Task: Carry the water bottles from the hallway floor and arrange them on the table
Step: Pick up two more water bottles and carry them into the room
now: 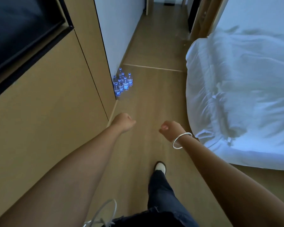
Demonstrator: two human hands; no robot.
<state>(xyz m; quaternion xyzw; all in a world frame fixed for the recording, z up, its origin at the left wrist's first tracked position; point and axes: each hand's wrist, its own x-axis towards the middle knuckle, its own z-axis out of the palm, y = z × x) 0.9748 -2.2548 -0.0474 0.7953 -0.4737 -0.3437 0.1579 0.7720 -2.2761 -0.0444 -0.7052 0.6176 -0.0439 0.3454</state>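
Blue-capped bottles (122,82), labels too blurred to be read, are clustered upright against the wall; left hand (123,122) and right hand (170,129) are held empty, fingers curled together.

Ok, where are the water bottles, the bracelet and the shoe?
water bottles (122,82): head view, on the middle bottle of the cluster on the floor.
bracelet (182,140): head view, on the silver band at the right wrist.
shoe (161,167): head view, on its white toe.

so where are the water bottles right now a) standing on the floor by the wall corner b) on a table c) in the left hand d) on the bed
a: the water bottles stand clustered on the floor against the wall corner, ahead of both empty hands.
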